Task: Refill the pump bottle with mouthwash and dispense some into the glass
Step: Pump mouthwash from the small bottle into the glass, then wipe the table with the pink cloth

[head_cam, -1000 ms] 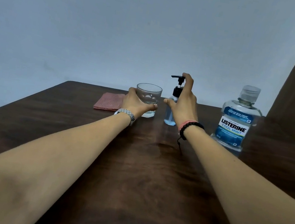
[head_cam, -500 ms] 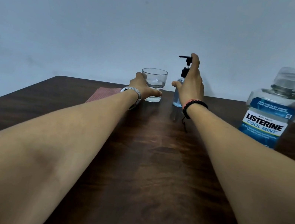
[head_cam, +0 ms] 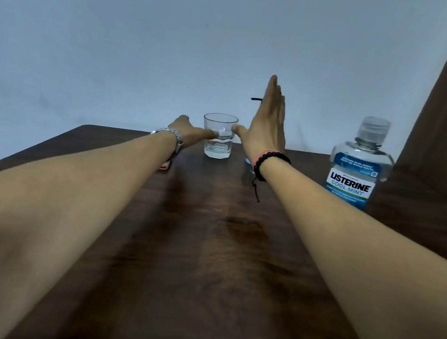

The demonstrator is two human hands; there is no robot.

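Across the dark wooden table [head_cam: 202,254], both forearms stretch out toward the glass [head_cam: 218,135].
Mouthwash bottle [head_cam: 357,165] stands capped off to the right. Right hand [head_cam: 267,129] is raised edge-on, fingers straight and together, holding nothing and hiding all but the spout of the pump bottle [head_cam: 256,99]. Left hand [head_cam: 190,131] lies low, its fingers reaching to the glass's left side; whether they grip it I cannot tell.
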